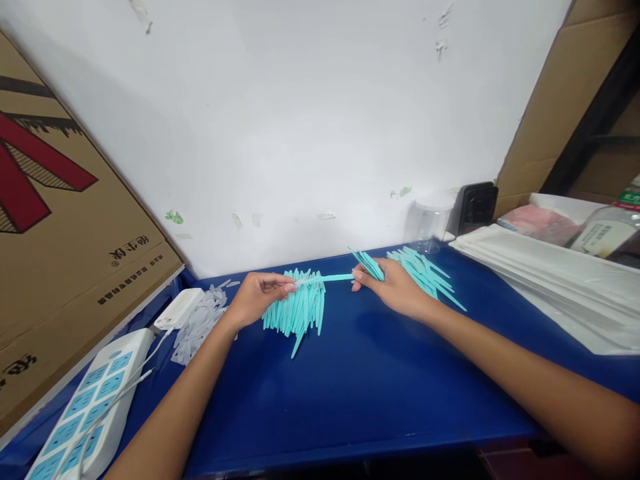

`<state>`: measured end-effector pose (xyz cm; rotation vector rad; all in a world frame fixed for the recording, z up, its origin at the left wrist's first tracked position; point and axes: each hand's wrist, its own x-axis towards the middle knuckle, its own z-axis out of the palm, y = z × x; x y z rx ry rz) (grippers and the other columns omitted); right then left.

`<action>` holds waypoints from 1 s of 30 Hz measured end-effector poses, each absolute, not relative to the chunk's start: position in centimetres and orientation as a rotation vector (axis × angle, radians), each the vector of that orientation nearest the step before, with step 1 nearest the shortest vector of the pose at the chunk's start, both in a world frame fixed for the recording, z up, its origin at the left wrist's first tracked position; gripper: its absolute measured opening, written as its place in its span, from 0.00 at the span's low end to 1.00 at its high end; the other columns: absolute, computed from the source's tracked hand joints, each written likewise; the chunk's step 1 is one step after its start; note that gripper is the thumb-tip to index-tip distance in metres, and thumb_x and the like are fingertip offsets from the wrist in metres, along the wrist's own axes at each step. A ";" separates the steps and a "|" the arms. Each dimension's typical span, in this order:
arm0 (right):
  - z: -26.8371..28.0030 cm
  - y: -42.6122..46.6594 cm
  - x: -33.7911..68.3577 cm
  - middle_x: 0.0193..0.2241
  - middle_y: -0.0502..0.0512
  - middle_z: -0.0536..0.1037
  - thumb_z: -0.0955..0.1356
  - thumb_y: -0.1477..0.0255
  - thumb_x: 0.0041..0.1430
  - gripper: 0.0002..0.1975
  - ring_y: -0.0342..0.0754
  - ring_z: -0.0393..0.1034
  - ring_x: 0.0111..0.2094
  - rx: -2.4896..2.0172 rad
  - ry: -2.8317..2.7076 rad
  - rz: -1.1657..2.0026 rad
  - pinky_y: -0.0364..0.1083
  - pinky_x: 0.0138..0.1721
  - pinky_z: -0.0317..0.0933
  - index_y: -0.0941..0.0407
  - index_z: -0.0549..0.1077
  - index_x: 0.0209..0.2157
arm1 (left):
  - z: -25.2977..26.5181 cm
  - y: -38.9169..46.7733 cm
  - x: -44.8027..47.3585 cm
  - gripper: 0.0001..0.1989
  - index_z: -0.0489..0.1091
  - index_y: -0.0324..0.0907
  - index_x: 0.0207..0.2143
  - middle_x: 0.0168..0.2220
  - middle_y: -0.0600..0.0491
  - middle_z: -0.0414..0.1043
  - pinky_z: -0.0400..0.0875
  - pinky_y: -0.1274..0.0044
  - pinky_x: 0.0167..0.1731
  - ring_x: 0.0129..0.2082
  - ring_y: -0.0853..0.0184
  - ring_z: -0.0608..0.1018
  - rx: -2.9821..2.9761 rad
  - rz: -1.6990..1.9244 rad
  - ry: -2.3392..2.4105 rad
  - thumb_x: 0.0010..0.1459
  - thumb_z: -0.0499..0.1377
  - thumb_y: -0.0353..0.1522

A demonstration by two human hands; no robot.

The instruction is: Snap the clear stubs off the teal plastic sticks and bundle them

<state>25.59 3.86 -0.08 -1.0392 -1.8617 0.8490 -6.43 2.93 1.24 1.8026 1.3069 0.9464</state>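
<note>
My left hand (pixel 265 295) pinches a small translucent cap or sleeve (pixel 300 283) at the left end of a slim teal plastic stick (pixel 337 277). That stick lies level between both hands, its other end held by the thumb and finger of my right hand (pixel 393 285). Several more teal sticks (pixel 369 263) are bunched in the right hand, pointing up and left. Below and behind the held stick is a pile of teal sticks (pixel 297 310); another pile (pixel 425 273) lies beyond my right hand. Translucent small pieces (pixel 200 322) are heaped beside my left forearm.
On the blue tabletop (pixel 325 400), a white power strip (pixel 95 407) with cables and a white device (pixel 180 309) sit left. A clear jar (pixel 430 223), black object (pixel 477 208), white plastic sheets (pixel 555 283) and bottle (pixel 610 227) stand right. Cardboard (pixel 75 267) flanks the left.
</note>
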 end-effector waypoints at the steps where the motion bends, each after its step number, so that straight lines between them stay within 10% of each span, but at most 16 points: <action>1: -0.1 3.7 25.5 0.33 0.51 0.83 0.67 0.62 0.67 0.15 0.53 0.76 0.40 -1.036 -1.876 0.844 0.49 0.47 0.61 0.54 0.79 0.31 | 1.2 2.9 -6.3 0.19 0.82 0.39 0.42 0.35 0.47 0.83 0.77 0.74 0.35 0.32 0.64 0.81 1.809 0.938 1.302 0.55 0.69 0.43; 17: 1.3 2.8 25.8 0.26 0.52 0.82 0.68 0.57 0.64 0.18 0.48 0.68 0.24 -0.946 -2.173 0.943 0.46 0.28 0.58 0.53 0.82 0.27 | 0.4 2.1 -4.4 0.17 0.82 0.41 0.43 0.37 0.46 0.84 0.79 0.69 0.39 0.37 0.59 0.83 1.870 0.968 1.241 0.57 0.68 0.43; 30: 0.9 8.3 32.7 0.24 0.63 0.77 0.70 0.62 0.58 0.14 0.54 0.70 0.25 -1.778 -2.132 0.083 0.48 0.25 0.50 0.55 0.72 0.24 | 0.5 2.7 -5.2 0.16 0.82 0.44 0.40 0.40 0.51 0.84 0.74 0.73 0.38 0.39 0.60 0.82 2.244 1.066 1.554 0.65 0.59 0.44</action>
